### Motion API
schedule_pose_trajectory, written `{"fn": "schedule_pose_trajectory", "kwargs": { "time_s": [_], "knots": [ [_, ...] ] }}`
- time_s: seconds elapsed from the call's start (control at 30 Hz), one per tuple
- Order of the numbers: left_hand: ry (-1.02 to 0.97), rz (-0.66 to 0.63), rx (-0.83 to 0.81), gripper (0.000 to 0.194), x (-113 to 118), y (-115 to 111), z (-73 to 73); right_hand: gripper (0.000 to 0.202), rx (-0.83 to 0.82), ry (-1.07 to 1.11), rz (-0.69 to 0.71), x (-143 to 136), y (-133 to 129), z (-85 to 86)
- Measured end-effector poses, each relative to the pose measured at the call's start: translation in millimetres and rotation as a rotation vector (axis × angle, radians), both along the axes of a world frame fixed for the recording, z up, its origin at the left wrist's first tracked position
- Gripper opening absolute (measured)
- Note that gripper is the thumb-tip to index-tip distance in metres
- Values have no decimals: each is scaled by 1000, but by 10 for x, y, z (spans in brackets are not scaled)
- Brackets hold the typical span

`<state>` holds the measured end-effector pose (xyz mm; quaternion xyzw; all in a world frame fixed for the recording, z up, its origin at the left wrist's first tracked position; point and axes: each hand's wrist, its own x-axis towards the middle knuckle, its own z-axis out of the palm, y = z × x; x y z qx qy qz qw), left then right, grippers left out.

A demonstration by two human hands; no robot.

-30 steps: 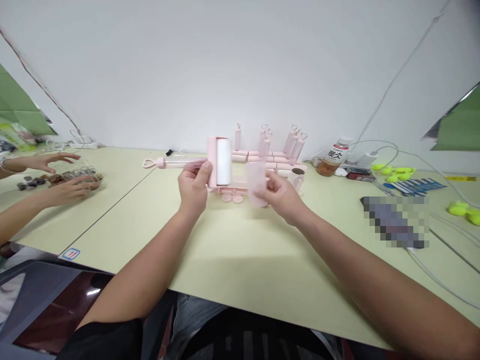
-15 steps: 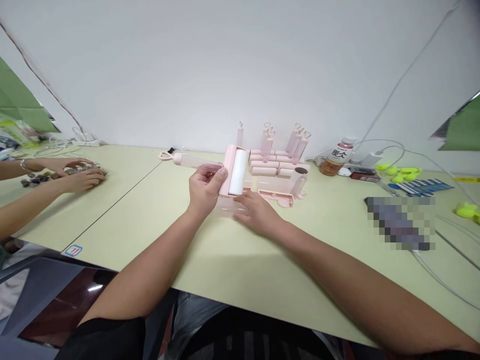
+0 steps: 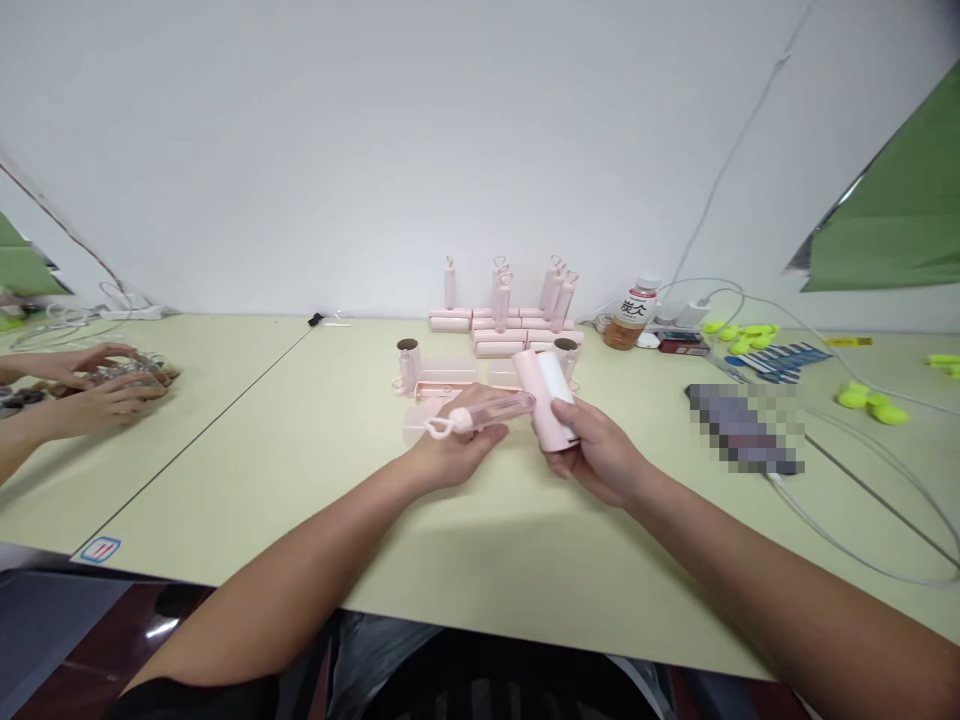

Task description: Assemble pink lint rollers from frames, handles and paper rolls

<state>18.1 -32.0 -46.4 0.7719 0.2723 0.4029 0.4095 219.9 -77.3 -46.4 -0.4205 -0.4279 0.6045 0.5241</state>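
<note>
- The pale surface is being occupied (image 3: 300,420) by pink parts in the middle, near both hands.
- Behind them, a cluster of assembled lint rollers (image 3: 501,349) is being stood close to the wall, heads down and handles up.
- One pink lint roller (image 3: 536,400) is being held above the surface, tilted, its handle being angled leftward in front of the left hand.
- The right hand (image 3: 600,450) is being wrapped around the roller's head, its fingers being clasped on it; a firm grip at the head is probably being demanded, since the long handle could otherwise be swung into the loose parts.
- The left hand (image 3: 457,455) is being partly masked by that handle; whether anything is being gripped by its fingers cannot be told.
- The pink tray (image 3: 427,390) is being partly hidden beyond the left hand, so slow reaching is being advised lest it be knocked.
- The white roll (image 3: 554,385) is being left exposed in the head; light contact at its edge is being recommended, lest its face be marked.
- The looped end (image 3: 439,427) is being pointed leftward.
</note>
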Motion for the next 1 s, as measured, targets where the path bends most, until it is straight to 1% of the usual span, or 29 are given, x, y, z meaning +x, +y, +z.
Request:
{"fn": "schedule_pose_trajectory", "kwargs": {
  "time_s": [0.03, 0.07, 0.13, 0.2, 0.27, 0.33, 0.4, 0.5, 0.67, 0.83, 1.0],
  "knots": [
    [14, -23, -17, 22, -13, 37, 13, 35, -32, -9, 1, 101, -8, -29],
    [7, -32, -73, 22, -20, 82, 33, 36, -61, -29, 18, 191, -13, -53],
    [-26, -34, -231, 28, -4, 177, 97, 36, -93, -105, 60, 313, -18, -78],
    [-17, -70, -320, 35, 62, 263, 187, 38, -83, -186, 99, 348, -21, -80],
    [40, -154, -310, 36, 161, 334, 284, 41, -44, -239, 126, 327, -23, -76],
    [93, -238, -304, 31, 265, 396, 367, 41, -4, -260, 137, 296, -24, -80],
    [133, -305, -332, 25, 347, 449, 420, 41, 35, -280, 123, 289, -23, -92],
    [171, -355, -365, 25, 399, 499, 447, 39, 116, -333, 67, 317, -13, -108],
    [149, -389, -390, 31, 353, 498, 460, 43, 227, -391, 10, 305, 7, -110],
    [140, -388, -417, 36, 304, 511, 482, 48, 241, -405, -50, 208, 7, -129],
    [165, -353, -356, 37, 327, 560, 468, 45, 258, -433, -130, 134, 8, -143]
  ]
}}
